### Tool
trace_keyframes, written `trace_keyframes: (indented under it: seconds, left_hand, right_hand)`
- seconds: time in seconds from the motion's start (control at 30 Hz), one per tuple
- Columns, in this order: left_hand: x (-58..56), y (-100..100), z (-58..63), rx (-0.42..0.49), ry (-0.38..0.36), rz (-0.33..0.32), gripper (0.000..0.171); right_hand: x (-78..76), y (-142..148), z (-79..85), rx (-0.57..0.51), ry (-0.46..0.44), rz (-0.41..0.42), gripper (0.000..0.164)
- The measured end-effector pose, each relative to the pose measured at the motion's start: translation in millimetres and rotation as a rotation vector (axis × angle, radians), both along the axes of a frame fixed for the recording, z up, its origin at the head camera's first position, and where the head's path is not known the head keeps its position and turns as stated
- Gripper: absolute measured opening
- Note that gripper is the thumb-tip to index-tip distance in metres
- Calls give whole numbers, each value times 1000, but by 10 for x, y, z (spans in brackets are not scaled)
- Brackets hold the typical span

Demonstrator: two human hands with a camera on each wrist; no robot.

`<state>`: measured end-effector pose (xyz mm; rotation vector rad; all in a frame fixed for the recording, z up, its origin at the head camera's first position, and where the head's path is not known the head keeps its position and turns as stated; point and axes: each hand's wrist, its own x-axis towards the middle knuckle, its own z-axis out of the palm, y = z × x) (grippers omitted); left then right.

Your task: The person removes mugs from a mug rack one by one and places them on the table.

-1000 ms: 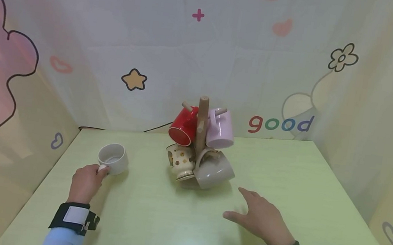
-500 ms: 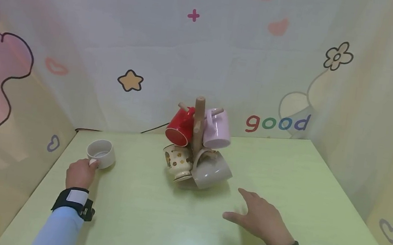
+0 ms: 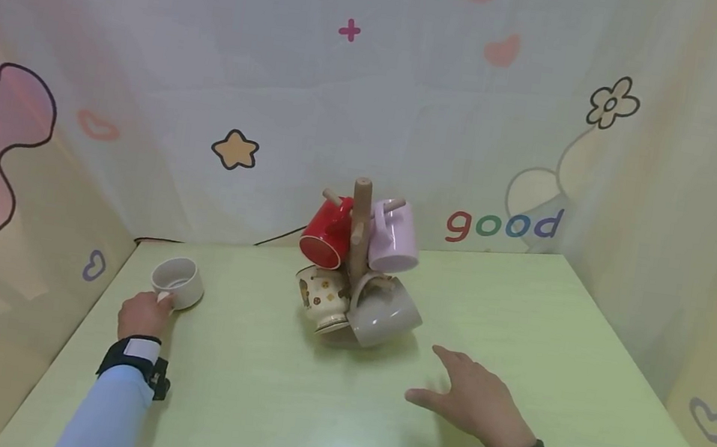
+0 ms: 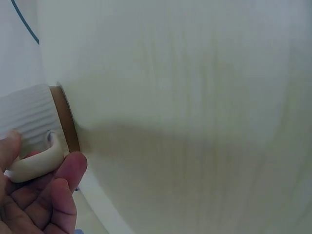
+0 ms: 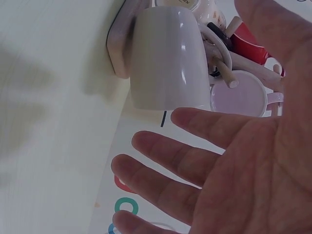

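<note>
On the left of the table, my left hand (image 3: pixel 144 315) holds a white cup (image 3: pixel 179 284) by its handle. The cup is upright; in the left wrist view its ribbed side and brown base band (image 4: pixel 66 119) show, with thumb and fingers curled around the handle (image 4: pixel 36 165). My right hand (image 3: pixel 478 401) hovers over the table with fingers spread, holding nothing. Nearest to it is a grey mug (image 3: pixel 385 314), hanging tilted on a wooden mug tree (image 3: pixel 362 201). In the right wrist view this grey mug (image 5: pixel 168 58) sits just beyond the fingertips, apart from them.
The mug tree also bears a red mug (image 3: pixel 325 234), a lilac mug (image 3: pixel 395 240) and a patterned cream cup (image 3: pixel 324 297). A printed curtain (image 3: pixel 299 57) stands behind the pale green table (image 3: pixel 279 409). A dark cable (image 3: pixel 278 236) runs along the table's back edge.
My left hand has moved the white cup leftward and slightly farther back; it now appears settled on the table. My right hand has stayed in place. The head view has shifted slightly.
</note>
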<state>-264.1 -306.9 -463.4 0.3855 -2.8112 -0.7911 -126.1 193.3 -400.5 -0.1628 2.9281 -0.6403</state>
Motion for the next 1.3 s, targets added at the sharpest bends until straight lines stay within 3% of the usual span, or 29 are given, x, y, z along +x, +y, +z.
trace_keyframes:
  seconds: [0.3, 0.77, 1.0, 1.3]
  left_hand:
    - [-47, -55, -63, -13, -3, -41, 40]
    - [-42, -17, -36, -14, -52, -1, 40]
    - [-52, -73, -77, -7, -52, 15, 40]
    - [59, -96, -124, -8, -20, 12, 49]
  right_hand:
    - [8, 0, 6, -1, 4, 0, 96]
    - [17, 11, 8, -9, -1, -1, 96]
    - [9, 8, -3, -15, 12, 5, 94]
    - [3, 10, -43, -18, 24, 10, 94]
